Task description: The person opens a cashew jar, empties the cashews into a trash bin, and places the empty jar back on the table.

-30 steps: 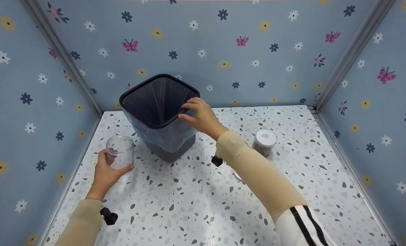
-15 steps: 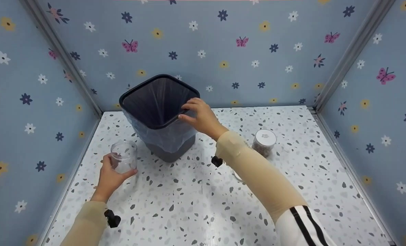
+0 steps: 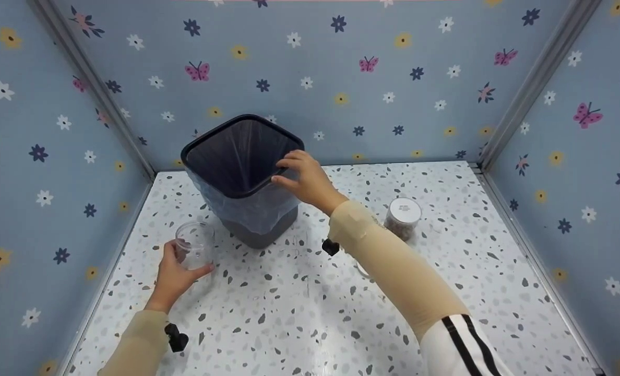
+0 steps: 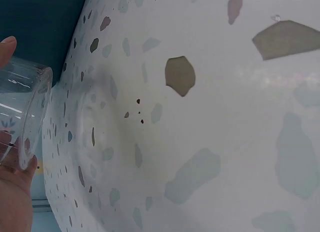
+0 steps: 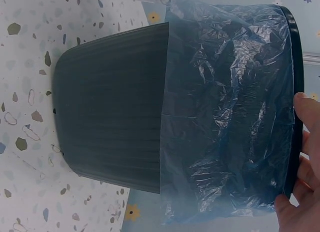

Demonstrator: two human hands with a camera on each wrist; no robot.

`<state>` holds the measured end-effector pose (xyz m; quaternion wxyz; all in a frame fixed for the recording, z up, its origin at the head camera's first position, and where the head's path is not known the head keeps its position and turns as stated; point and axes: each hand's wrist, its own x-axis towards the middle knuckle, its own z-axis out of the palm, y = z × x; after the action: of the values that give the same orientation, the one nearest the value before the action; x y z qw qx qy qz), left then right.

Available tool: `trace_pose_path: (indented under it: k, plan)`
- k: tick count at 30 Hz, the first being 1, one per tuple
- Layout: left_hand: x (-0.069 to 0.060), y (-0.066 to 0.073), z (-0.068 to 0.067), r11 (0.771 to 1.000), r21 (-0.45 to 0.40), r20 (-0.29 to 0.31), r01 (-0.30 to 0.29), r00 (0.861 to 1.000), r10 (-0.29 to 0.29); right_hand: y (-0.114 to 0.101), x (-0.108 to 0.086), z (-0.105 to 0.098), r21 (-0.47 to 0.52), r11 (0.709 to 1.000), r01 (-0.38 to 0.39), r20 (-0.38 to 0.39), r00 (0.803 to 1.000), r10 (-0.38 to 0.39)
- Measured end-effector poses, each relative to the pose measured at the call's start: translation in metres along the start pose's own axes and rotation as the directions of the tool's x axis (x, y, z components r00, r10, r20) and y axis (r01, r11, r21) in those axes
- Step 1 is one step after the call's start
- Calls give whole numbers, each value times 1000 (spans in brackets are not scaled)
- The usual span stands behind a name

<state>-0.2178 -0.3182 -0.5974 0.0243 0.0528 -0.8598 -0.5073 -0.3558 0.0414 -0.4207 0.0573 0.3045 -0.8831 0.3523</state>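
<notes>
My left hand (image 3: 178, 274) holds a clear, see-through jar (image 3: 196, 250) without a lid, thumb on one side and fingers on the other. In the left wrist view the jar (image 4: 20, 111) sits at the left edge, close to the tabletop; whether it touches cannot be told. My right hand (image 3: 310, 180) grips the near right rim of a dark grey trash bin (image 3: 258, 239). A bluish see-through bag (image 3: 260, 211) lines the bin and hangs down over its outside. In the right wrist view, fingertips (image 5: 306, 109) rest on the black rim.
A jar (image 3: 404, 216) with a white lid and brownish contents stands to the right of my right forearm. Part of a white round thing (image 3: 362, 268) shows beneath that forearm. Flowered blue walls (image 3: 341, 78) enclose the speckled tabletop (image 3: 268, 324) at the back and sides.
My left hand has moved a little to the right and nearer to me with the clear jar. The right hand stays on the bin's rim, and the bin has not moved.
</notes>
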Motion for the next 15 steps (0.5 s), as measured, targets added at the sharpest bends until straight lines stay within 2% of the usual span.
trace_pose_path:
  k: [8, 15]
  plan:
    - [1, -5, 7, 1000, -23, 17, -4, 1000, 4, 0, 1, 2, -10, 1000, 9, -11, 1000, -9]
    - [4, -9, 9, 1000, -6, 45, 9, 999, -8, 0, 0, 1, -7, 1000, 12, -19, 1000, -12]
